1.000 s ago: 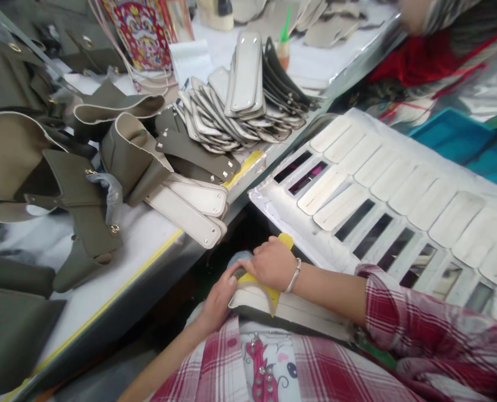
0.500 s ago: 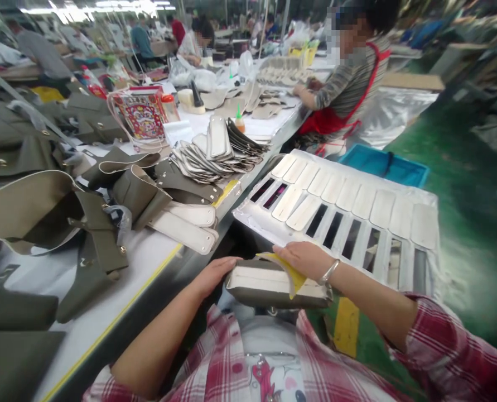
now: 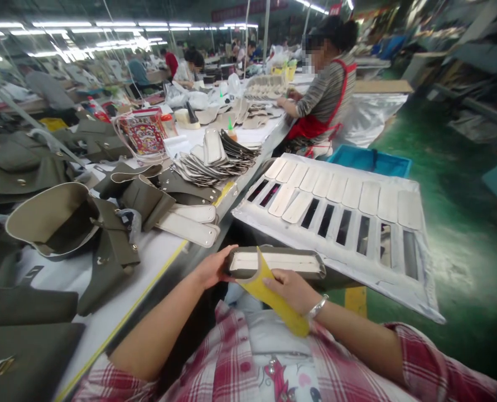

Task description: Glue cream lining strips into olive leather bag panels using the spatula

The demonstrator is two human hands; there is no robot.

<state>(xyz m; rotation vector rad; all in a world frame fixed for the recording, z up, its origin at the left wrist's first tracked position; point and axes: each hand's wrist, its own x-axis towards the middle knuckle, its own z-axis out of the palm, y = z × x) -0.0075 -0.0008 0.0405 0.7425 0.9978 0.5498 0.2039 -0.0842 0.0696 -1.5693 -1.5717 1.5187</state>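
In front of my chest is an olive-green leather bag body (image 3: pixel 317 274), narrow side up, with a cream-white face framed by its dark edges. My left hand (image 3: pixel 213 268) grips its left end, fingers partly hidden behind it. A curved, bendable yellow sheet (image 3: pixel 288 317) is pinched in my right hand (image 3: pixel 293 291); its tip overlaps the bag's cream face, though whether it presses there I cannot tell. On the bench to the left lie two white strap-like pieces (image 3: pixel 192 226) and an open olive bag (image 3: pixel 49 215).
A white rack (image 3: pixel 273 226) with rows of pale strips stands just beyond my hands. Behind it sits a blue tray (image 3: pixel 369 160). Stacked strips (image 3: pixel 212 156) and a printed bag (image 3: pixel 141 137) lie on the bench. A co-worker in a red apron (image 3: pixel 315 125) sits farther along.
My right hand and the yellow sheet have shifted down and left, toward the bag's near side. The bag has risen slightly in view, still in my left hand. The camera view has tilted up.
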